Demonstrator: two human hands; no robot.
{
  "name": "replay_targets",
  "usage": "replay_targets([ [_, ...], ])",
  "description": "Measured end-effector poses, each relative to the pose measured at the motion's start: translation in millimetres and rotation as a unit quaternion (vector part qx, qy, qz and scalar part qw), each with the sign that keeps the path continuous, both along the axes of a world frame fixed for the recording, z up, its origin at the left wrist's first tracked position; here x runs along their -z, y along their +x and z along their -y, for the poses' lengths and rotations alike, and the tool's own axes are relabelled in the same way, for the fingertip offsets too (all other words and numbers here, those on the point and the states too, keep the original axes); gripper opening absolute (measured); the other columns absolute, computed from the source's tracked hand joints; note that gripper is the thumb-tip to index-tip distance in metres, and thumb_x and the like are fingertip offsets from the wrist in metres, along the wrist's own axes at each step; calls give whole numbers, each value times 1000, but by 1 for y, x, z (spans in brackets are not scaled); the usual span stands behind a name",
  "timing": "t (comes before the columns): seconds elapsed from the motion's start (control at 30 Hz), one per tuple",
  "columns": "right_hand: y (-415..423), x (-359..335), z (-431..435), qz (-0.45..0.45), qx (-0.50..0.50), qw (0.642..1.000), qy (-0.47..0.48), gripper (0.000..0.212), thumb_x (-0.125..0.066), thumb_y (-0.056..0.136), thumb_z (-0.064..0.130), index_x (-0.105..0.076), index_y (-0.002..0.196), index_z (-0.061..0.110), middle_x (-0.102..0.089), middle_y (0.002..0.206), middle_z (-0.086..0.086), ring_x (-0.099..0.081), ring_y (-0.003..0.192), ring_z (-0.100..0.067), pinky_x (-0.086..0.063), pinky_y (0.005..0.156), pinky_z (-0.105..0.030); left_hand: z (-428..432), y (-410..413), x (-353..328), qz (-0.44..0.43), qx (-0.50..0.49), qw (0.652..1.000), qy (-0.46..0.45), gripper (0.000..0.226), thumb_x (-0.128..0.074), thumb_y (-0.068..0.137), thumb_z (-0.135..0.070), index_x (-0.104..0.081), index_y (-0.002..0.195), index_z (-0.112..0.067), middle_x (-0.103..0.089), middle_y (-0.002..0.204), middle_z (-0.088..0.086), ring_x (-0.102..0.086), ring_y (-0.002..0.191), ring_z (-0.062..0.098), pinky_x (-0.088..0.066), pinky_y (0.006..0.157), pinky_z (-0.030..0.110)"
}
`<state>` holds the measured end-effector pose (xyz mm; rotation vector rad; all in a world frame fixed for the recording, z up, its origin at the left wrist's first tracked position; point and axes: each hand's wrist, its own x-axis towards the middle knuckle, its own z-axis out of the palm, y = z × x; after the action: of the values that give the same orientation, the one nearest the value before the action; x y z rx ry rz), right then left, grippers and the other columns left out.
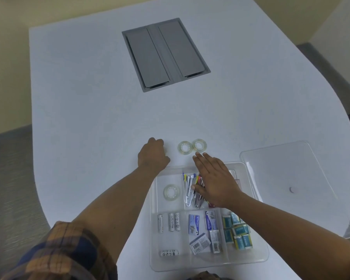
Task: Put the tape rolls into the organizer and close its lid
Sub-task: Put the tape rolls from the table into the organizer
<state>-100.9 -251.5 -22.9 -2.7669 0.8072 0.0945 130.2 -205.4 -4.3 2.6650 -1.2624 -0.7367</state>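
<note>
The clear plastic organizer (152,223) sits open on the white table near me. One clear tape roll (171,192) lies in its back-left compartment. Two more tape rolls (185,147) (199,145) lie side by side on the table just beyond the organizer. My right hand (212,178) hovers flat and open over the organizer's back middle compartment, its fingertips close to those two rolls. Left of them, my left hand (154,155) rests curled on the table, closed over a further roll of which only a pale sliver shows. The clear lid (287,166) lies flat to the organizer's right.
The other compartments hold batteries (171,221), staple boxes (194,224), blue-wrapped erasers (238,229) and, beneath my right hand, pens with metal tools (188,188). A grey cable hatch (166,54) is set into the table farther back. The table's curved edge runs on both sides.
</note>
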Motion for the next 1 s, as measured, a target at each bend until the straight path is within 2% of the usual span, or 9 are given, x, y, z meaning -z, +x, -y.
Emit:
replay_targets([
  [0.17,2,0,-1,0,-2,1000,1,80,-39,91,60,-17,152,14,-18,160,-6,-13,147,-22,-3,117,-38,-25,-8,-27,23,-15,986,-164,52,-70,70,-36,-59,118,-23,-59,115,-1,-63,91,25,-47,76,34],
  [0.3,2,1,-1,8,6,1000,5,80,-40,90,61,-18,152,15,-21,159,-5,-16,146,-22,-9,115,-39,-69,-29,-34,25,-18,976,-217,50,-74,65,-35,-63,113,-23,-63,109,-3,-64,89,24,-52,74,37],
  [0.47,2,1,0,6,6,1000,4,80,-42,90,60,-20,151,14,-24,158,-6,-20,145,-24,-12,115,-40,-111,-58,-23,21,66,981,-180,49,-72,66,-37,-63,112,-23,-63,108,-5,-62,91,20,-51,73,33],
  [0.57,2,1,-1,1,7,1000,1,80,-39,90,61,-19,151,14,-25,158,-6,-20,144,-24,-8,115,-37,-123,-68,-15,71,109,983,-130,47,-75,61,-34,-66,106,-22,-66,99,-5,-60,84,23,-48,71,36],
  [0.7,2,1,-2,-2,11,1000,-2,80,-37,89,62,-20,151,14,-26,157,-6,-21,144,-24,-7,115,-37,-126,-73,-12,97,101,983,-117,44,-78,57,-33,-68,98,-23,-67,91,-7,-59,81,23,-47,68,37],
  [0.9,2,2,-2,-2,13,1000,-4,80,-37,89,63,-19,151,16,-25,158,-6,-20,144,-24,-9,115,-38,-116,-73,-7,67,118,989,-63,45,-61,77,-43,-61,119,-25,-64,112,-7,-51,107,22,-37,88,36],
  [1.0,2,2,-2,2,11,1000,-5,77,-37,90,62,-21,150,17,-26,158,-5,-19,145,-24,-10,116,-39,-117,-71,-3,58,121,988,-73,46,-59,80,-46,-60,121,-25,-63,116,-7,-47,117,20,-34,94,35],
])
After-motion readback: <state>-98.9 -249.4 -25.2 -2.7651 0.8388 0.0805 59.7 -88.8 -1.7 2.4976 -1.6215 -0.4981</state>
